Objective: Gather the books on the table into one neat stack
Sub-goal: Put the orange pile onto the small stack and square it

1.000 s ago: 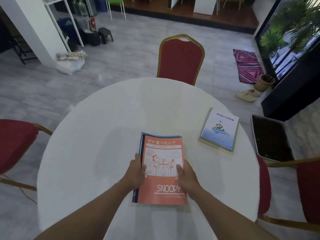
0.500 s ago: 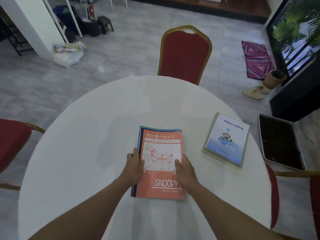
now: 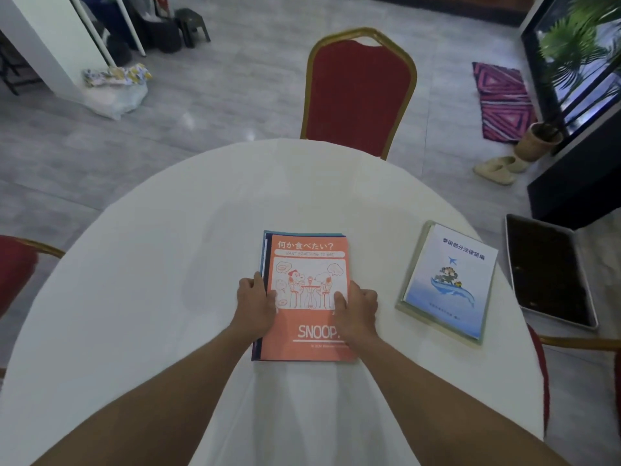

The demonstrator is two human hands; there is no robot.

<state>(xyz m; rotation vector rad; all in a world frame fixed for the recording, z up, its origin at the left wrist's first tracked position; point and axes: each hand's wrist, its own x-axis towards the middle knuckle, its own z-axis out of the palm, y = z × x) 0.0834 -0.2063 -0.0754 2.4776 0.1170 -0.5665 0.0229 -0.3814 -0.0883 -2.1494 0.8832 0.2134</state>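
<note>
A stack of books [image 3: 304, 250] lies in the middle of the round white table [image 3: 141, 280], topped by an orange Snoopy book, with blue and dark covers showing along its left and far edges. My left hand [image 3: 257, 302] grips the stack's left edge, thumb on the cover. My right hand [image 3: 358, 306] holds its right edge, thumb on the orange cover. A white and blue book with a whale picture [image 3: 450, 280] lies apart to the right, on top of a pale green one, tilted.
A red chair with a gold frame [image 3: 359, 92] stands at the table's far side. More red chairs [image 3: 13, 270] flank the left and right. A dark tray [image 3: 547, 270] sits on the floor beyond the table's right edge.
Both hands have stayed on the sides of the stack and shifted slightly along its edges. The view has tilted a little; the books lie where they were.
</note>
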